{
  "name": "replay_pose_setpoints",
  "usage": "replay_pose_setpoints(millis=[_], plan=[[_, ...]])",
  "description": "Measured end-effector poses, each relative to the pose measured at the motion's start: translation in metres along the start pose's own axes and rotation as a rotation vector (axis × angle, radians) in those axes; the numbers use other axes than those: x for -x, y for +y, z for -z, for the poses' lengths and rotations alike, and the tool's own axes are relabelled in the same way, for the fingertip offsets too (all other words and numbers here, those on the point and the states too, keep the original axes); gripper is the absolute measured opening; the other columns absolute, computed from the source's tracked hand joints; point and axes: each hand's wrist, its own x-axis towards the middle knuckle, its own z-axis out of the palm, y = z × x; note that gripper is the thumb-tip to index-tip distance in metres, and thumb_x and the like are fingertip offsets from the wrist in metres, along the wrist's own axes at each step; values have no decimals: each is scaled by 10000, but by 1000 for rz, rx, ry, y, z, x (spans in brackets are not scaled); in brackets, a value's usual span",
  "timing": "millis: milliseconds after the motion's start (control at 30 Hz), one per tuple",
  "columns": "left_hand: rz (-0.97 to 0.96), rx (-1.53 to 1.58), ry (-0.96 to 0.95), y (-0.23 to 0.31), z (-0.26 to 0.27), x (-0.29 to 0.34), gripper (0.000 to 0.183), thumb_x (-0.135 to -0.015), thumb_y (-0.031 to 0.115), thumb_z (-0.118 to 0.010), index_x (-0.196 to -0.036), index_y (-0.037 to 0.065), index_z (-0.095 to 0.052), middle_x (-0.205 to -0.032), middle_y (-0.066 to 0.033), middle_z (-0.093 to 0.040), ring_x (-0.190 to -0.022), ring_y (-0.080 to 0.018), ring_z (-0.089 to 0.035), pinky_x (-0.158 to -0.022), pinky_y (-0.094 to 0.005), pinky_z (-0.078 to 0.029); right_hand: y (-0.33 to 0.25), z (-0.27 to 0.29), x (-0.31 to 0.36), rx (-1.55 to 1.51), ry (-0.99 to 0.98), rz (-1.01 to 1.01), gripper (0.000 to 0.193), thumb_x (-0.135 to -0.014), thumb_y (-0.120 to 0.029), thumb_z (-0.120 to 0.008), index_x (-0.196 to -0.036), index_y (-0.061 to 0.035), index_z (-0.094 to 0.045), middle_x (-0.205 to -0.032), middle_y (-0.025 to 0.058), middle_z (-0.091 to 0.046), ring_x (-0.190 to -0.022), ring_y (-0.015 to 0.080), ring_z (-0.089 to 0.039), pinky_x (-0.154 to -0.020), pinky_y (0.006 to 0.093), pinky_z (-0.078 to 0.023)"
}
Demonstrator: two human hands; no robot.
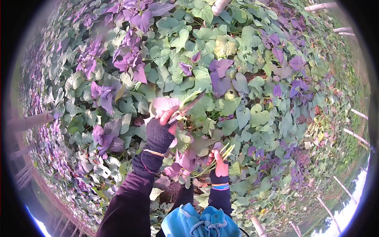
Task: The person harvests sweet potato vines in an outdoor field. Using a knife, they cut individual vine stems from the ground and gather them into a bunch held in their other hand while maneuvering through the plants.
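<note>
My left hand (161,132), in a dark fingerless glove with rubber bands at the wrist, is closed around a small bunch of cut leaf stems (190,98). A pinkish leaf (162,103) shows beside its fingers. A thin brownish strip lies along these stems; whether it is a stem or a blade I cannot tell. Lower and to the right, my right hand (219,164), with coloured bands at the wrist, is shut on another bunch of leaf stems (209,168). Their pale ends point up to the right, and purplish leaves (183,164) hang at the other end.
Dense heart-leaved vines (244,118), green and purple, surround both hands. Wooden poles stick up at the edges, such as one at the left (31,121) and one at the top (219,7). Blue gathered cloth (199,223) is at the lower edge.
</note>
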Motion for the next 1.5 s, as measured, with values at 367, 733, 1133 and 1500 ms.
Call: replay_pose_setpoints(millis=[367,733,1133,1500], plan=[[-7,207,-55,-9,-84,-45,286,-648,199,-652,-919,125,-599,-923,-92,-506,-891,-217,-472,-760,-314,-393,-22,31,-6,93,-352,95,196,-787,-99,-511,-961,-18,-556,-812,39,-542,-702,111,-484,-554,239,-433],[209,801,-139,10,-124,-129,362,-726,128,-572,-1074,69,-492,-835,-14,-507,-684,-79,-438,-610,-197,-370,21,105,0,-27,-460,-204,213,-822,-145,-479,-972,3,-516,-594,7,-437,-436,70,-375,-470,242,-417],[-610,759,-1008,161,-51,104,524,-587,132,-614,-1088,64,-478,-1130,-104,-451,-1064,-300,-429,-873,-386,-373,-60,105,33,102,-396,-129,285,-809,-186,-459,-1036,-14,-468,-719,23,-491,-623,118,-475,-581,240,-413],[-408,-440,-883,67,-139,30,188,-702,254,-556,-799,94,-572,-732,-98,-554,-651,-272,-566,-565,-379,-441,-21,214,105,53,-192,-276,215,-764,15,-485,-972,6,-432,-703,34,-463,-525,120,-436,-490,258,-391]])
